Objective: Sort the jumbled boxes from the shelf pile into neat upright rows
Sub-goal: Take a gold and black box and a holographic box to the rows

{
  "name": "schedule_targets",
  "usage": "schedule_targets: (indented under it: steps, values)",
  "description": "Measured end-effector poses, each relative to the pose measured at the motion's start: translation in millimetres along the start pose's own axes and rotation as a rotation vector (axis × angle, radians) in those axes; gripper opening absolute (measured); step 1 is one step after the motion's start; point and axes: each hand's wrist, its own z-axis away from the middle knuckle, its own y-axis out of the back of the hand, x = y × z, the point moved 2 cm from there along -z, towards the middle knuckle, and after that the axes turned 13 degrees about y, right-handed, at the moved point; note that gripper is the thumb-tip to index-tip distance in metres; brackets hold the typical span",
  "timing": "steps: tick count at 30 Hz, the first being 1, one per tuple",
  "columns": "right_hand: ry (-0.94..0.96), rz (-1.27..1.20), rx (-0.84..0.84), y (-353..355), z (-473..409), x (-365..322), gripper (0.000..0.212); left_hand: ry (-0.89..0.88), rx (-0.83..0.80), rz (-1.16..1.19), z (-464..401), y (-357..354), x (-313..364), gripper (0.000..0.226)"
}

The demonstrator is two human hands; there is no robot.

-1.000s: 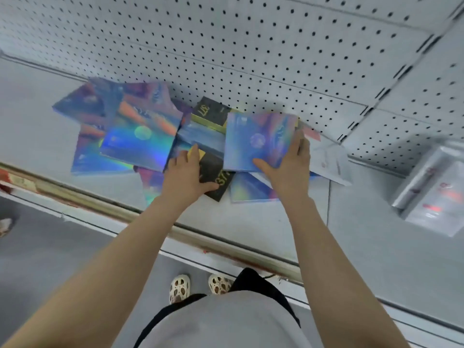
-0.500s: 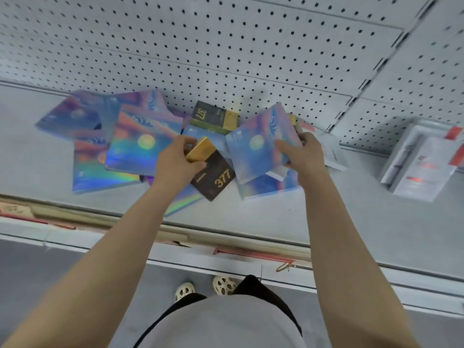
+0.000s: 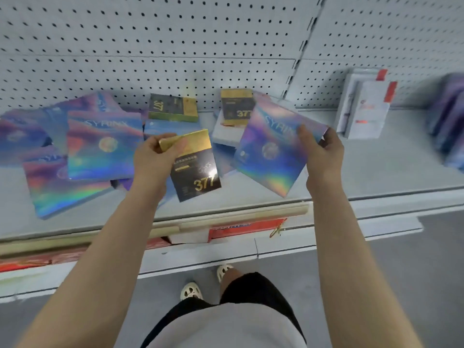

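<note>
The left hand (image 3: pixel 153 156) grips one black-and-gold "377" box (image 3: pixel 197 169), the right hand (image 3: pixel 324 153) one holographic "SYRINX" box (image 3: pixel 271 151); two more "377" boxes lie on the grey shelf (image 3: pixel 364 172).

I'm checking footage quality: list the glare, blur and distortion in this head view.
Head view: a white glare spot sits on the black 377 box in the left hand; the holographic box in the right hand shows rainbow sheen; the frame's edges are smeared; the shelf edge bows from the wide lens.
</note>
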Motion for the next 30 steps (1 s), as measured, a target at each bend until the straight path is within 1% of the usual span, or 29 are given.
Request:
schedule_targets:
  steps: [3, 5, 12, 14, 15, 17, 19, 22, 25, 30]
  values:
    - [-0.007, 0.027, 0.092, 38.5, 6.6, -1.8, 0.016, 0.012, -0.052, 0.022, 13.6, -28.5, -2.6, 0.017]
    - [-0.011, 0.056, 0.138, 63.6, 8.3, -1.8, 0.015, 0.019, -0.089, 0.016, 20.8, -48.7, -4.3, 0.016]
    - [-0.046, 0.085, 0.237, 153.5, -5.8, 3.1, 0.013, 0.017, -0.243, -0.065, 47.0, -142.8, -15.0, 0.009]
    - [-0.053, 0.081, 0.260, 186.5, -15.2, 3.8, 0.018, 0.009, -0.267, -0.072, 56.6, -178.6, -20.4, 0.005]
    - [-0.049, 0.079, 0.265, 204.7, -21.0, 3.5, 0.024, 0.002, -0.277, -0.069, 61.4, -197.8, -23.9, 0.003]
    - [-0.035, 0.092, 0.251, 242.6, -34.7, 0.7, 0.036, -0.011, -0.297, -0.070, 72.4, -238.4, -31.0, 0.003]
    - [-0.024, 0.107, 0.228, 280.3, -51.2, -1.5, 0.040, -0.022, -0.302, -0.075, 82.5, -278.6, -38.5, 0.004]
    - [-0.001, 0.127, 0.184, 327.3, -83.8, -2.3, 0.034, -0.029, -0.290, -0.072, 92.6, -332.0, -48.3, 0.004]
    - [0.039, 0.216, 0.124, 357.2, -123.3, 1.2, 0.024, -0.023, -0.263, -0.067, 99.3, -372.3, -53.8, 0.006]
    - [0.100, 0.340, 0.071, 375.6, -192.2, 15.5, 0.028, -0.035, -0.229, -0.062, 93.6, -416.5, -52.0, 0.008]
